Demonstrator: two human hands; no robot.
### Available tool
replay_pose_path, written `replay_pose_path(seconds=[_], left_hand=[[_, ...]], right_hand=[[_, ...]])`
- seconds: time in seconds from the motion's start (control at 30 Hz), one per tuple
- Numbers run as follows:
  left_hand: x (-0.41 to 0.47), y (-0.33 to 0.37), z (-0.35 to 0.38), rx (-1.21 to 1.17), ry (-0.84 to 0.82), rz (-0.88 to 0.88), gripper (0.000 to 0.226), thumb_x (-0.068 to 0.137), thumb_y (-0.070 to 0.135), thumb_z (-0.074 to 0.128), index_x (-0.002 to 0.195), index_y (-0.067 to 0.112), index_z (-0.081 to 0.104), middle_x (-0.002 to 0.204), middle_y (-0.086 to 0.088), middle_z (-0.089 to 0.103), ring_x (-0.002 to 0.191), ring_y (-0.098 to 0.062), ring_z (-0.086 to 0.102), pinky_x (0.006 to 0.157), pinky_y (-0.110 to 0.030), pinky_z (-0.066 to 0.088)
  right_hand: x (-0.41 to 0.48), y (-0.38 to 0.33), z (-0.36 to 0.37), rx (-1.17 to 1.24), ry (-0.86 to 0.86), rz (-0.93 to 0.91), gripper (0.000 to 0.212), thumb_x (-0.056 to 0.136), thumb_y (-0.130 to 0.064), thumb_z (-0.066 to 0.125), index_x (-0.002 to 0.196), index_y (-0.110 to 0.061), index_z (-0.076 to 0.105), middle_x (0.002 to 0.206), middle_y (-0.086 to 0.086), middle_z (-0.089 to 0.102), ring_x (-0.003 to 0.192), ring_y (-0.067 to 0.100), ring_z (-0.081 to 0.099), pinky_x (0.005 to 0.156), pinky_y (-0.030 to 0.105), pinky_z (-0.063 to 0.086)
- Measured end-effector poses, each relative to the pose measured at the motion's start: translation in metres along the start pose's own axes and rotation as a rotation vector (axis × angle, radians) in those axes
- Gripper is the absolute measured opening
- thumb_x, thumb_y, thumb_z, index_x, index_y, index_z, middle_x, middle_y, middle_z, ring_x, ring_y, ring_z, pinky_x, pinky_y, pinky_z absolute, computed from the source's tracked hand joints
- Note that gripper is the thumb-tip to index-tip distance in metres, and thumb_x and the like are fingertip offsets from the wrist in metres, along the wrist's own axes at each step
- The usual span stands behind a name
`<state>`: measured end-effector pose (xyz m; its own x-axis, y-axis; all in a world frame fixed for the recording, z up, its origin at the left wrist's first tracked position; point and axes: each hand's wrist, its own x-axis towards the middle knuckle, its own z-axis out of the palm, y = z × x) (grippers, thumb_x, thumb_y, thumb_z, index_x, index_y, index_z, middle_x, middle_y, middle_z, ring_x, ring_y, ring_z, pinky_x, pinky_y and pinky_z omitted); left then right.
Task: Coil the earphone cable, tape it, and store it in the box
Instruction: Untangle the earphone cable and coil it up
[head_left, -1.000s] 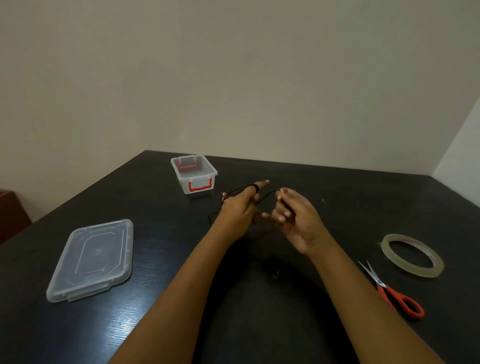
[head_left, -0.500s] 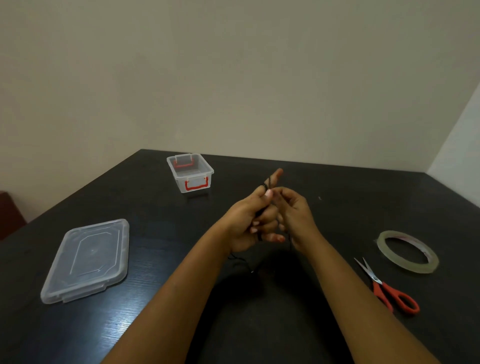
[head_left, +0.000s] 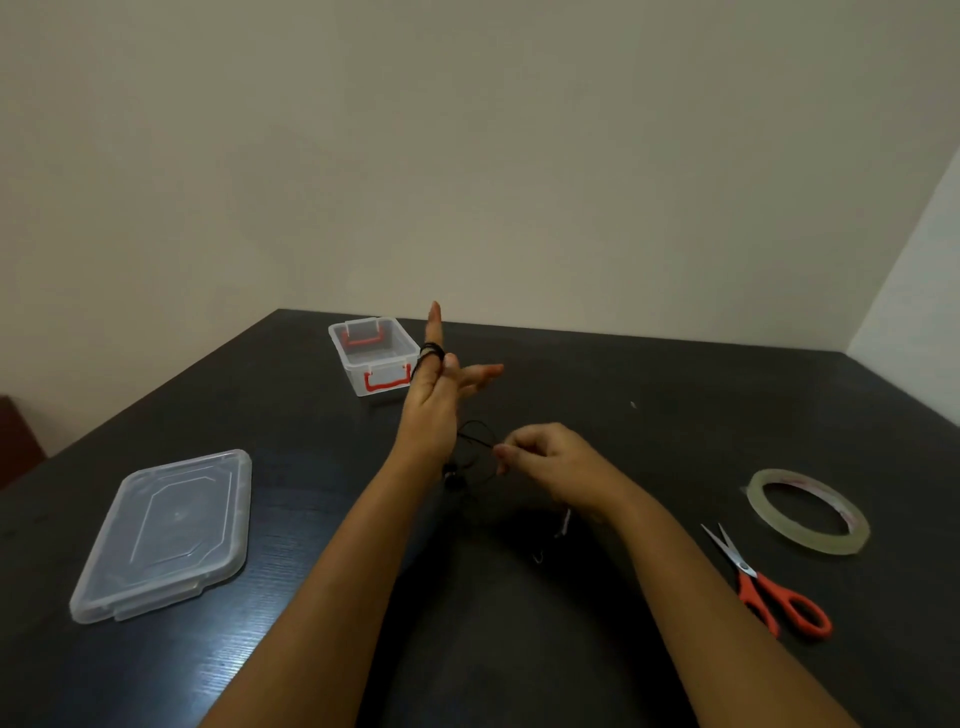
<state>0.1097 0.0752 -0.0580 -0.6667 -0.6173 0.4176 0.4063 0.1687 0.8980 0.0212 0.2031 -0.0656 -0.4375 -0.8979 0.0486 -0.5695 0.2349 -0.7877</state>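
2 hands are up over the dark counter (head_left: 623, 415), a little apart. The left hand (head_left: 434, 410) has straight fingers, with the black cable (head_left: 431, 352) wound round a raised finger. The right hand (head_left: 550, 462) pinches the loose cable. The open box (head_left: 358, 371) sits behind them.

On the table (head_left: 623, 395), the cable (head_left: 431, 351) runs between the left hand (head_left: 431, 415) and the right hand (head_left: 550, 462) at centre. From there the box (head_left: 387, 376) stands at 11 o'clock, the lid (head_left: 166, 530) lies at 8 o'clock, the tape (head_left: 810, 543) at 3 o'clock and the scissors (head_left: 763, 584) at 4 o'clock, near the tape.
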Motion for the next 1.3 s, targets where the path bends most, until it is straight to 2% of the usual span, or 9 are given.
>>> replay_pose_path(seconds=[0.1,0.23,0.43,0.6,0.77,0.9,1.0,1.2,1.3], left_hand=[[-0.001,-0.005,-0.002,0.140,-0.090,-0.071,0.048,0.103,0.022,0.026,0.141,0.048,0.009,0.092,-0.011,0.068,0.089,-0.016,0.067,0.080,-0.021,0.051],[-0.009,-0.011,0.014,0.466,-0.241,-0.036,0.049,0.102,0.026,0.031,0.142,0.051,0.017,0.070,-0.005,0.049,0.058,-0.015,0.049,0.057,-0.029,0.047],[-0.015,0.001,0.023,0.228,-0.377,-0.241,0.029,0.103,0.025,0.028,0.107,0.011,0.053,0.057,0.000,0.036,0.041,-0.002,0.034,0.043,-0.017,0.031],[-0.023,0.015,0.022,-0.174,-0.701,-0.512,0.032,0.101,0.032,0.027,0.091,0.013,0.051,0.046,0.005,0.031,0.039,-0.009,0.024,0.045,-0.024,0.025],[-0.023,0.019,0.023,-0.475,-0.691,-0.417,0.036,0.099,0.031,0.028,0.108,0.020,0.061,0.055,0.002,0.042,0.037,-0.003,0.027,0.038,-0.014,0.031],[-0.016,0.018,0.015,-0.626,-0.612,-0.414,0.042,0.100,0.029,0.026,0.139,0.024,0.043,0.069,-0.005,0.055,0.035,-0.002,0.035,0.041,-0.017,0.043],[-0.015,0.015,0.008,-0.622,-0.567,-0.426,0.042,0.102,0.029,0.026,0.143,0.034,0.034,0.074,-0.007,0.057,0.042,-0.005,0.045,0.048,-0.021,0.048],[-0.022,0.014,0.011,-0.667,-0.670,-0.494,0.041,0.101,0.032,0.025,0.135,0.035,0.046,0.071,-0.008,0.060,0.049,-0.010,0.054,0.053,-0.026,0.054],[-0.023,0.015,0.012,-0.667,-0.685,-0.514,0.040,0.097,0.031,0.031,0.131,0.025,0.052,0.068,-0.006,0.060,0.055,-0.013,0.059,0.057,-0.030,0.056]], right_hand=[[-0.003,0.002,-0.010,0.067,0.068,-0.049,0.022,0.093,-0.029,0.058,0.080,-0.016,0.069,0.061,-0.014,0.063,0.055,-0.007,0.054,0.063,0.014,0.041],[-0.005,0.000,-0.017,0.467,0.089,-0.128,0.016,0.087,-0.024,0.062,0.076,-0.012,0.068,0.044,-0.009,0.048,0.039,0.003,0.033,0.040,0.017,0.026],[-0.002,0.007,-0.022,0.628,0.328,-0.162,0.016,0.086,-0.020,0.060,0.076,-0.012,0.068,0.043,-0.009,0.047,0.036,0.001,0.035,0.037,0.015,0.029],[0.000,0.007,-0.017,0.701,0.428,-0.147,0.013,0.081,-0.026,0.064,0.075,-0.015,0.067,0.057,0.000,0.057,0.043,0.006,0.043,0.040,0.017,0.032],[0.004,0.009,-0.002,0.770,0.212,-0.009,0.021,0.096,-0.022,0.050,0.089,-0.020,0.070,0.080,0.021,0.050,0.070,0.034,0.036,0.053,0.027,0.028],[0.001,0.004,0.000,0.900,0.030,0.050,0.043,0.089,-0.058,0.045,0.080,-0.021,0.067,0.066,0.007,0.047,0.046,0.012,0.031,0.040,0.017,0.022],[0.000,0.000,0.000,0.847,-0.014,0.015,0.043,0.081,-0.061,0.048,0.071,-0.022,0.062,0.067,0.003,0.051,0.051,0.008,0.037,0.039,0.015,0.025],[-0.006,0.000,-0.004,0.860,-0.092,0.094,0.039,0.091,-0.020,0.046,0.054,-0.023,0.059,0.048,-0.004,0.052,0.044,0.006,0.043,0.041,0.013,0.025],[-0.007,-0.008,-0.004,0.886,-0.098,0.065,0.026,0.092,-0.004,0.036,0.082,-0.012,0.058,0.047,-0.006,0.050,0.041,0.004,0.048,0.037,0.011,0.032]])
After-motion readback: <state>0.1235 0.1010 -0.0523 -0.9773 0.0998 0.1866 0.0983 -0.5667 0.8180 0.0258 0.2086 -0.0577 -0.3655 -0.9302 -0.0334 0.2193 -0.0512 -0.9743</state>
